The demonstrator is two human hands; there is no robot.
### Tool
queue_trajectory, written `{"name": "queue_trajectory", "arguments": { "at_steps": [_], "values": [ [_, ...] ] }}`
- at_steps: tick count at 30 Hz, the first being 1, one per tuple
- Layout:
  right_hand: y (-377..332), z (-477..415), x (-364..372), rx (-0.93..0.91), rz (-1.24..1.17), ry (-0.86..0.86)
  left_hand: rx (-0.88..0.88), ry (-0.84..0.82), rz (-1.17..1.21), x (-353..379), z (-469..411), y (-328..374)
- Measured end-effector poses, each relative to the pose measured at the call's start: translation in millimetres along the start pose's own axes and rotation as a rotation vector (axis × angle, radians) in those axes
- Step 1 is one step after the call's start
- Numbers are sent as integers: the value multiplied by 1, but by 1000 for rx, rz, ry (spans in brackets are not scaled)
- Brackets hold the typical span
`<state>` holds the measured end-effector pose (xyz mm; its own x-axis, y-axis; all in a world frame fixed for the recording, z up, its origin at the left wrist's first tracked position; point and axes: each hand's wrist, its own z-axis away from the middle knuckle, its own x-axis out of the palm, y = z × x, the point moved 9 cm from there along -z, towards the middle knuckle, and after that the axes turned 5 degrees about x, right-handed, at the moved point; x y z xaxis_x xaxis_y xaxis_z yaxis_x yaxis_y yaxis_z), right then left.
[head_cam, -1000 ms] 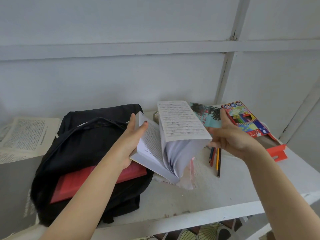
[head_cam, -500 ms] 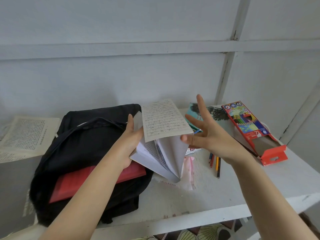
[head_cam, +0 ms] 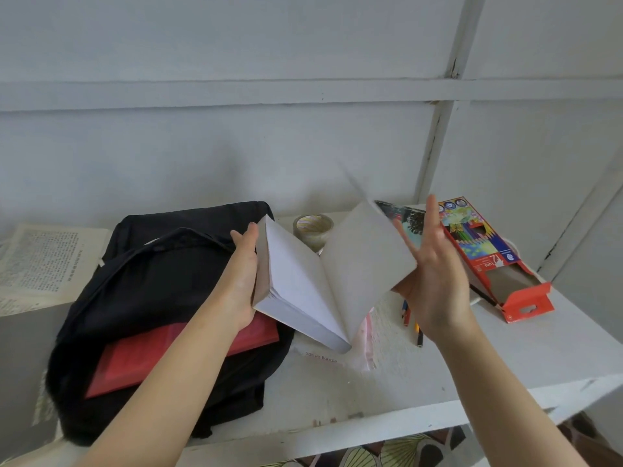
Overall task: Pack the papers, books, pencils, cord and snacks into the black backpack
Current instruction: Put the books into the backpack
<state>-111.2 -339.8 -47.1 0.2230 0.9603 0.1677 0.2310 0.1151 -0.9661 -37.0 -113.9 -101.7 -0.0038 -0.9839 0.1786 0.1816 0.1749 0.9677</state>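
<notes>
A thick white book [head_cam: 303, 291] hangs open above the table. My left hand [head_cam: 242, 274] grips the page block at its left edge. My right hand [head_cam: 435, 274] has straight, spread fingers and touches the open cover from behind at its right edge. The black backpack [head_cam: 161, 281] lies at the left with a red book [head_cam: 168, 355] sticking out of its opening. Loose coloured pencils [head_cam: 411, 318] lie under my right hand. A pink-tinted clear snack packet [head_cam: 365, 338] lies beneath the white book. Printed papers [head_cam: 40, 261] lie far left.
An open red pencil box [head_cam: 488, 257] lies at the right, a roll of tape [head_cam: 313, 229] stands by the wall, and a teal-covered book [head_cam: 404, 220] shows behind my right hand. The white table's front edge [head_cam: 371, 423] runs below.
The printed pages have flipped over to the left, so the book now lies open at a blank cover. My right hand let go of the pages, opened, then came up against the cover.
</notes>
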Motion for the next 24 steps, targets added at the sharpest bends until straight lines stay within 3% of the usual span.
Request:
{"name": "queue_trajectory", "arguments": {
  "at_steps": [10, 18, 24],
  "values": [
    [12, -1, 7, 32, 86, 81, 64, -134, -106, 25, -5, 4],
    [19, -9, 60, 383, 407, -265, 92, -211, -165, 63, 15, 19],
    [2, -62, 68, 260, 825, -394, 13, -337, -200, 87, 13, 11]
  ]
}}
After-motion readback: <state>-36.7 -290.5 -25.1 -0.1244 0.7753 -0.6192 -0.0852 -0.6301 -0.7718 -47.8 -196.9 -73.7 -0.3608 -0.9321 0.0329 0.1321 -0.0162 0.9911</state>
